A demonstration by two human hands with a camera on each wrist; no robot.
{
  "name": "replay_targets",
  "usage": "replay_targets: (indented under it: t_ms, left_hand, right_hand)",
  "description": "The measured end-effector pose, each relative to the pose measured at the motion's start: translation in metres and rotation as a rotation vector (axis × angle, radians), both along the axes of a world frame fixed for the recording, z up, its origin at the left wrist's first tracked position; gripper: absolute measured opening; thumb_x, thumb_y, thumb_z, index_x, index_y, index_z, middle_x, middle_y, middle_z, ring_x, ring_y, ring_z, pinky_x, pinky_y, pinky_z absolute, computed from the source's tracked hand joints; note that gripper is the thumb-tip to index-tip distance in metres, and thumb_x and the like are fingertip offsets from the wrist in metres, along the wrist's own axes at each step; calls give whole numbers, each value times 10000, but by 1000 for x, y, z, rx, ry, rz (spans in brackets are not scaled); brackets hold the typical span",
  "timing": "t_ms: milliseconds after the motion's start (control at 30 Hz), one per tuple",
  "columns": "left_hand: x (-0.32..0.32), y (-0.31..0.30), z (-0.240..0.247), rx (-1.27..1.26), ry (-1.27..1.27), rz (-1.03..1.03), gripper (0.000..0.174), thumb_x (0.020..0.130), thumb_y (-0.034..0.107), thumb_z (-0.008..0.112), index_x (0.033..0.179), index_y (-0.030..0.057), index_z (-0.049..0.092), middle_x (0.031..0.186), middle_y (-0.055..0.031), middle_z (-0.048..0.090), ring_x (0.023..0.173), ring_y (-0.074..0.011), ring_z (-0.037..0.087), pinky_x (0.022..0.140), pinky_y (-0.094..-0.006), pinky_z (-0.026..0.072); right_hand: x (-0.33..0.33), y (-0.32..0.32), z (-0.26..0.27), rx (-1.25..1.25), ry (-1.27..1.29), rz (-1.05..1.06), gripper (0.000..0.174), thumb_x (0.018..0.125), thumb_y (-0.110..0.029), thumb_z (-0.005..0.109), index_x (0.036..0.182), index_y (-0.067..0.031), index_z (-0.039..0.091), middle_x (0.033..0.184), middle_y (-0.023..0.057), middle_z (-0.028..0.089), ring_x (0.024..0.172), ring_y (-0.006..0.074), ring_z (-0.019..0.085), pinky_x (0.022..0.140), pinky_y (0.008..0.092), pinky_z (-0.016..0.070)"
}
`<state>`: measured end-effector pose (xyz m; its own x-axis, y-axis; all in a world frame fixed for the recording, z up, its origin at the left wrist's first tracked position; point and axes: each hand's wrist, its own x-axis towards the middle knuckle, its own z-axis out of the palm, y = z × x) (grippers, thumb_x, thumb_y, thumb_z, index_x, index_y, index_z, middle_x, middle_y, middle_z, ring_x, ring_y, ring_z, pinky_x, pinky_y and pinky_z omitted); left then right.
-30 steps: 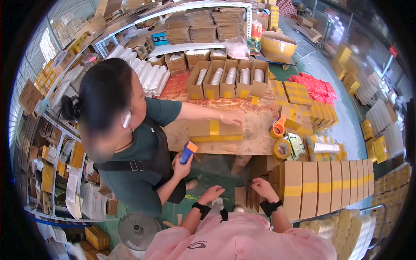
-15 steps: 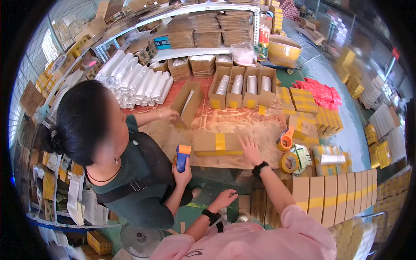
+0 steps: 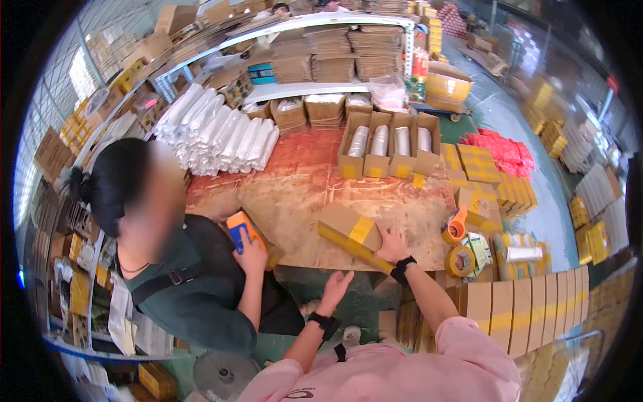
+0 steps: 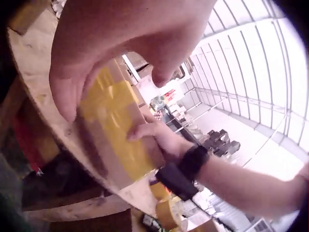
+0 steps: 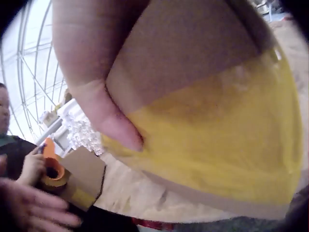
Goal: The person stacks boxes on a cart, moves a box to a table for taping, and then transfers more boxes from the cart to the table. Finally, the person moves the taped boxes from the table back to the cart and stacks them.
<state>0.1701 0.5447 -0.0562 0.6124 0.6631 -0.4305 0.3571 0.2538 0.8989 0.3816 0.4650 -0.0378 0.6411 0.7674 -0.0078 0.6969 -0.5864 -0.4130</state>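
Note:
A long cardboard box [image 3: 345, 228] banded with yellow tape lies slanted on the table, its near end at the front edge. My right hand [image 3: 392, 245] grips that end, thumb on the taped face [image 5: 217, 130] in the right wrist view. My left hand [image 3: 337, 289] is in front of the table edge, fingers extended and holding nothing; in the left wrist view this hand [image 4: 130, 38] is close to the box [image 4: 113, 130], with a gap at the thumb. Across the corner, a person in dark green holds a blue and orange tape dispenser [image 3: 242, 231] over another box [image 3: 258, 231].
Open boxes with white rolls [image 3: 390, 144] stand at the table's back right, white packages [image 3: 214, 130] at back left. An orange tape dispenser [image 3: 454, 226] and a tape roll [image 3: 460, 261] lie at the right. Taped boxes [image 3: 529, 308] line up beside the front right corner.
My right hand has reached forward and taken hold of the box, which has turned aslant towards the front edge. My left hand has risen towards the table. The other person has drawn an open box closer.

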Motion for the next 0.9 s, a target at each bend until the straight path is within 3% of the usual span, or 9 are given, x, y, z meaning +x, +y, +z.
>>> replay_targets:
  t_ms: [67,167,267,500,600,700,800,833,900]
  left_hand:
    - [28,-2,60,-77,-228,46,633,729,287,693,1168,-68,406,1117,-133,517,1023,-187,493,856,-304,401]
    - [82,-7,62,109,-468,-107,846,723,263,697,1296,-28,147,1203,-134,409,1054,-200,457,863,-323,397]
    - [114,-38,75,-13,-531,127,699,688,118,717,1209,-26,273,1143,-121,438,1017,-196,472,852,-306,404]
    - [138,-124,119,-208,-711,-16,769,784,283,626,1309,-26,157,1233,-142,357,1137,-221,360,954,-336,300]
    - [122,-186,141,-85,-739,-136,812,779,274,624,1323,-36,105,1255,-184,321,1149,-263,344,961,-357,287]
    - [87,-256,161,266,-696,-366,898,740,273,646,1332,-38,48,1295,-242,233,1192,-312,278,987,-396,243]
    - [37,-328,192,613,-648,-512,974,692,271,671,1334,-37,6,1314,-283,150,1226,-342,208,1003,-428,203]
    - [21,-348,197,705,-698,-604,1011,669,273,688,1334,-40,-5,1338,-267,106,1239,-332,182,1009,-441,186]
    - [1,-381,203,233,-789,-763,953,737,305,646,1362,34,-20,1369,-184,147,1246,-292,240,1014,-405,225]
  right_hand:
    - [-23,-17,20,68,37,-130,978,442,-327,699,1321,-179,297,1049,200,447,1037,361,404,881,436,315]
    - [-63,-40,54,193,-15,-286,964,461,-316,708,1319,-146,304,1031,187,428,1014,352,389,856,424,306]
    - [-87,-70,101,233,-157,-393,977,460,-298,725,1323,-140,295,1041,177,405,1007,336,380,862,412,291]
    - [-114,-167,142,366,-351,-667,1058,393,-225,762,1333,-150,282,1053,158,397,1006,325,379,870,399,287]
    - [-137,-222,157,394,-344,-781,1068,378,-219,766,1330,-140,290,1044,148,406,1000,314,385,871,397,286]
    - [-166,-292,173,448,-319,-857,1051,386,-210,757,1327,-115,298,1017,139,427,973,301,402,857,389,297]
    - [-200,-370,191,611,-226,-868,992,449,-221,733,1329,-107,289,972,151,415,953,321,394,850,399,301]
    - [-206,-401,195,718,-138,-849,893,506,-169,693,1311,-74,318,1031,137,456,990,298,424,855,358,337]
    - [-220,-459,206,1194,485,-666,819,550,-140,664,1294,-48,334,1094,128,476,1025,268,449,874,323,352]
